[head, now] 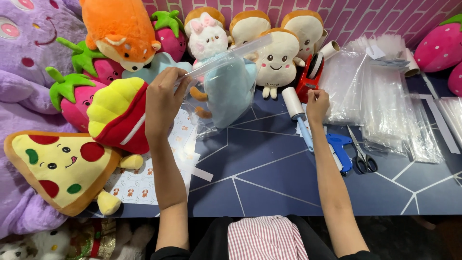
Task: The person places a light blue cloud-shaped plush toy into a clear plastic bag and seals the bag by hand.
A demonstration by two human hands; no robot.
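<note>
A clear zip bag (226, 82) with a light blue plush toy (230, 89) inside sits just above the centre of the frame, tilted, its sealed strip running up toward the right. The left hand (163, 103) has its fingers pinched together on the bag's upper left corner and holds it above the dark blue table (269, 178). The right hand (316, 103), right of centre, is well apart from the bag; its fingertips are closed together at the red tape dispenser (310, 72), though whether they grip a piece of tape is too small to tell. Just left of that hand lies a lint roller (296, 108) with a white roll and a pale blue handle, and below the hand lie a blue tagging gun (339, 149) and a pair of scissors (361, 156), side by side. A spread stack of clear plastic bags (385, 101) fills the upper right of the table. Behind the held bag, along the top of the frame, stand several bread-slice plush toys (279, 60) and a white bunny plush (207, 38). At the left are an orange fox plush (120, 29), strawberry plushes (72, 96), a red and yellow fries plush (120, 113) and a pizza-slice plush (57, 168), with sheets of small stickers (139, 185) lying beneath them at the table's edge.
</note>
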